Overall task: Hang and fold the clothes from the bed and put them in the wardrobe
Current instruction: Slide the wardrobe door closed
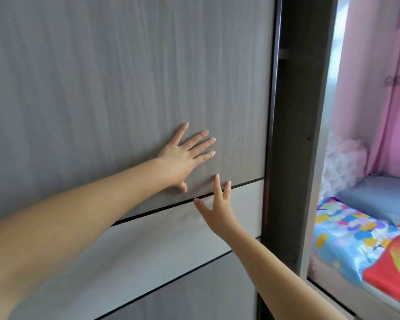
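Note:
A grey wood-grain sliding wardrobe door (102, 88) fills most of the view, with a paler band (148, 239) across its lower part. My left hand (183, 158) lies flat on the door with the fingers spread, near its right edge. Just below it, my right hand (215, 209) touches the door at the seam above the pale band, fingers straight and spread. A narrow dark gap (293, 135) shows between the door's right edge and the wardrobe frame. The wardrobe's inside is hidden. No clothes are in either hand.
To the right stands the bed (356, 239) with a colourful patterned sheet, a red blanket (393, 262) and a grey-blue pillow (376, 197). Pink curtains (374, 88) hang behind it.

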A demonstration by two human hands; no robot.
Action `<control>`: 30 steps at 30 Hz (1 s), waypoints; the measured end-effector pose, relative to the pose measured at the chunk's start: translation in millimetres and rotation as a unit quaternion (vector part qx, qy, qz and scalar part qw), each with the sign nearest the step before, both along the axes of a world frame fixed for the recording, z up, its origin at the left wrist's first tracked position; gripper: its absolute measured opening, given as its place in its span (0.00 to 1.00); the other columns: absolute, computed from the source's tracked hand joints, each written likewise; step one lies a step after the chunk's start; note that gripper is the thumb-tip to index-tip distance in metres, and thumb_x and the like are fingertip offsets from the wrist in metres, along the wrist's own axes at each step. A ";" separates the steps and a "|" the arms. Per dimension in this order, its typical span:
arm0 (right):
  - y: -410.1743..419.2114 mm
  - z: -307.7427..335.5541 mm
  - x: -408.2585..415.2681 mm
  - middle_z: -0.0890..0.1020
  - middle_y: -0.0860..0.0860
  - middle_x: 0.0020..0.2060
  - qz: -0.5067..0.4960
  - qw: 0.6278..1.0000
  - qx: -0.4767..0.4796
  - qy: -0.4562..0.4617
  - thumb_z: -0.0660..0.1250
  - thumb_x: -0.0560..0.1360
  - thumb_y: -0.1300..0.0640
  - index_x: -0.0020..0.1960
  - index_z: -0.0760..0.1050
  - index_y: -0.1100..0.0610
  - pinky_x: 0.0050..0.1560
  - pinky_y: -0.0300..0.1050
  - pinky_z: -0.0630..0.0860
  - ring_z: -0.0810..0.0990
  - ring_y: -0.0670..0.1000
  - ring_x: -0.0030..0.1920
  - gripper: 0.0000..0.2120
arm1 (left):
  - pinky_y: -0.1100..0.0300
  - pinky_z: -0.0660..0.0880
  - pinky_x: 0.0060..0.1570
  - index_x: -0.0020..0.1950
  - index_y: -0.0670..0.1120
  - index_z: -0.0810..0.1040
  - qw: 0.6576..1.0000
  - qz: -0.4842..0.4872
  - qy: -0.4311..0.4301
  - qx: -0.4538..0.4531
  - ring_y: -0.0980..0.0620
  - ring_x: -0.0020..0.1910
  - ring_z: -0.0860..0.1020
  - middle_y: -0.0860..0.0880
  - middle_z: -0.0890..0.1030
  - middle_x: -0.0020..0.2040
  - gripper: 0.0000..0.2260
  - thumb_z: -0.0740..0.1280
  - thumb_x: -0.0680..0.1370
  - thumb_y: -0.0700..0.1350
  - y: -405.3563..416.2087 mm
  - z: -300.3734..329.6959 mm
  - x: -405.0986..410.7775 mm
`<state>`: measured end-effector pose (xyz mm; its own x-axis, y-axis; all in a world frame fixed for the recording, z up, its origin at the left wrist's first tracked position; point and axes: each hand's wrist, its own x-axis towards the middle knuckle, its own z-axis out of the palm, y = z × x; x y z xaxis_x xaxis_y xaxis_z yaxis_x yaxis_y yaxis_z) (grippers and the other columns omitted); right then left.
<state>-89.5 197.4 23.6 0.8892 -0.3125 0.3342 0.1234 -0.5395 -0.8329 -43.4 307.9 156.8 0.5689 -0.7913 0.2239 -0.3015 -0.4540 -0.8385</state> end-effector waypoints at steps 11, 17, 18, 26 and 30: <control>-44.2 0.9 27.4 0.29 0.52 0.75 -0.074 0.994 0.082 -0.024 0.67 0.75 0.44 0.76 0.34 0.44 0.74 0.59 0.43 0.32 0.61 0.75 0.47 | 0.35 0.24 0.57 0.76 0.50 0.32 1.000 0.009 0.005 0.007 0.43 0.72 0.27 0.46 0.27 0.74 0.53 0.66 0.70 0.68 -86.0 1.3 16.7; -86.9 -5.0 38.2 0.29 0.51 0.74 -0.077 0.993 0.078 -0.038 0.68 0.75 0.44 0.76 0.33 0.42 0.73 0.59 0.43 0.31 0.60 0.75 0.47 | 0.35 0.25 0.56 0.77 0.51 0.33 1.000 0.005 0.009 0.009 0.43 0.72 0.27 0.46 0.28 0.75 0.53 0.68 0.69 0.66 -128.0 1.5 21.3; -92.7 -5.5 38.8 0.29 0.51 0.74 -0.078 0.993 0.077 -0.040 0.68 0.75 0.44 0.76 0.33 0.42 0.73 0.59 0.43 0.31 0.60 0.75 0.47 | 0.35 0.25 0.57 0.77 0.51 0.33 1.000 0.001 0.008 0.007 0.42 0.72 0.27 0.46 0.28 0.75 0.53 0.68 0.69 0.66 -133.4 1.3 22.2; -139.0 -6.4 42.9 0.29 0.51 0.75 -0.080 0.993 0.077 -0.046 0.68 0.74 0.44 0.76 0.34 0.42 0.74 0.61 0.43 0.32 0.61 0.75 0.47 | 0.35 0.25 0.58 0.77 0.50 0.35 1.000 -0.010 0.001 0.005 0.42 0.73 0.29 0.46 0.30 0.76 0.52 0.68 0.69 0.65 -175.2 1.6 24.3; -160.6 -7.3 46.0 0.30 0.51 0.75 -0.083 0.993 0.073 -0.047 0.68 0.74 0.43 0.76 0.34 0.41 0.74 0.59 0.44 0.33 0.60 0.75 0.47 | 0.36 0.25 0.58 0.77 0.51 0.36 1.000 -0.005 0.005 0.006 0.42 0.74 0.29 0.45 0.30 0.76 0.53 0.69 0.69 0.65 -194.1 2.8 23.8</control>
<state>-43.6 36.8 16.3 0.7881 -0.5033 0.3544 0.1243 -0.4338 -0.8924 -19.6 113.8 159.6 0.5627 -0.7997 0.2091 -0.3152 -0.4414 -0.8401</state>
